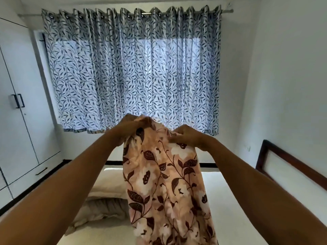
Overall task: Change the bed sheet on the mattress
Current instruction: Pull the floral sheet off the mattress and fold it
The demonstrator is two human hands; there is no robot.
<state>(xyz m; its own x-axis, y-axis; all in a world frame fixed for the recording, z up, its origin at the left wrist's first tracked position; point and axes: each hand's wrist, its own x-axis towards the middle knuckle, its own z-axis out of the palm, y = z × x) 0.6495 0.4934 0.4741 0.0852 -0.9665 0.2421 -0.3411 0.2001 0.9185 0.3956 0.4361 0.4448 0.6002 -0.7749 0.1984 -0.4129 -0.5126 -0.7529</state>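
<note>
The top edge of the floral sheet (164, 183) is pinched in the grip of both hands, the left hand (130, 127) held slightly higher than the right hand (187, 137). From there the sheet is hung straight down, long axis vertical, bunched narrow, over the bare mattress (233, 200). Its lower end is probably resting there, though it is cut off from view.

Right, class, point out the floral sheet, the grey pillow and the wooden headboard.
floral sheet (164, 183), head view, middle of the hanging cloth.
grey pillow (106, 209), head view, its wrinkled top face.
wooden headboard (292, 158), head view, dark top rail.
</note>
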